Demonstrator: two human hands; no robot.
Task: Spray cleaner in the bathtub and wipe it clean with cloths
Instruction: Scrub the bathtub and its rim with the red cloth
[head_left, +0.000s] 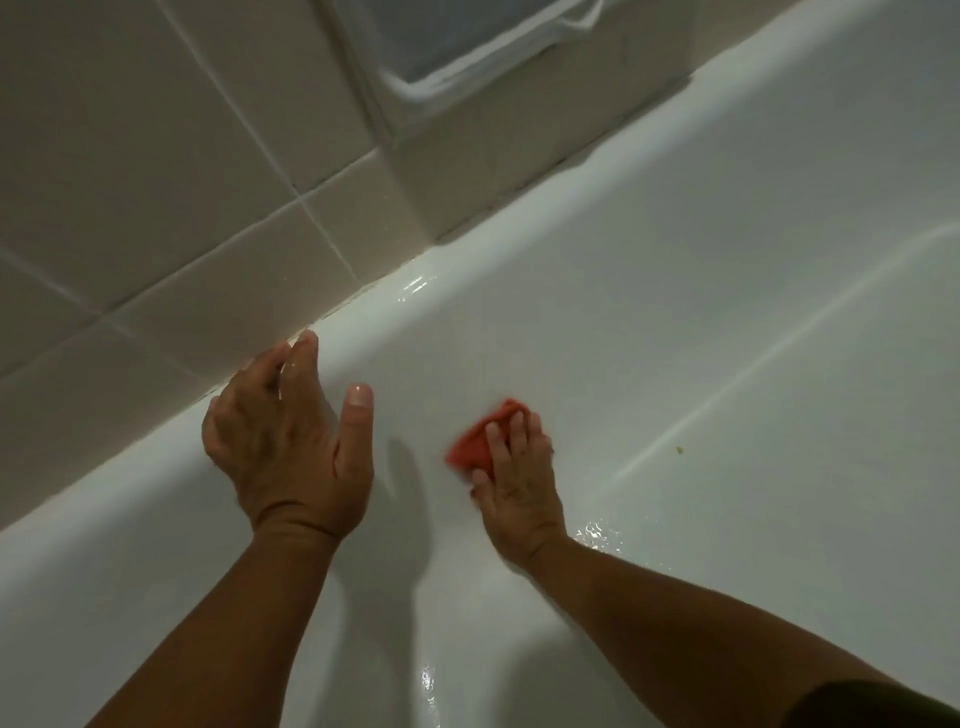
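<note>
The right grip (514, 467) lies flat against the sloping inner wall of the bathtub (727, 260). Its fingers (511, 428) are close together and laid over a red cloth (470, 444), pressing it to the enamel, and the thumb sits at the cloth's lower edge. The cloth is folded small. Most of it sticks out to the left of and above the fingertips, and the rest is hidden under the palm.

To the left, well apart from the cloth, the left grip (285, 447) rests on the tub's rim and holds nothing. Its thumb is spread wide over the inner wall, and its fingers reach across the rim until the tips touch the seam where the tub meets the tiled wall (156, 156).

Both forearms come in from the bottom edge, bare, with a dark sleeve (883, 706) showing at the lower right corner. Wet glints shine on the rim further along, just beside the right wrist and low down between the arms. A small yellowish speck (679, 450) sits on the tub floor to the right, well away from the cloth. Up the wall there is a white-framed opening (441, 47), too blurred to make out.
</note>
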